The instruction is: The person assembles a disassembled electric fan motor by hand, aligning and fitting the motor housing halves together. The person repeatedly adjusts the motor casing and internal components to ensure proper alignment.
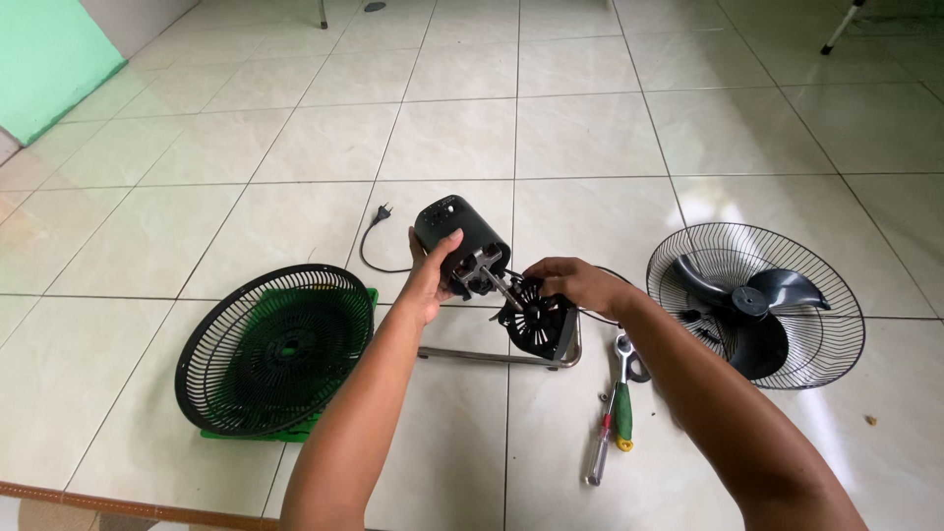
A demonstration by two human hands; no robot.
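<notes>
Here, left hand (430,280) clasped around black motor housing (460,239), right hand (570,283) pinching its shaft (503,290).

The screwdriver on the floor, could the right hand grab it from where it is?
Probably yes. The screwdriver lies on bare tile just under the right forearm, nothing covering it. But the right hand is busy on the black motor cover and must let go first.

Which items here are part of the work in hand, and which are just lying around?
In hand:
left hand gripping the motor housing
right hand on the vented motor cover
motor shaft

Lying about:
front grille on a green board
rear grille with the blade in it
screwdriver
plug
metal stand
</notes>
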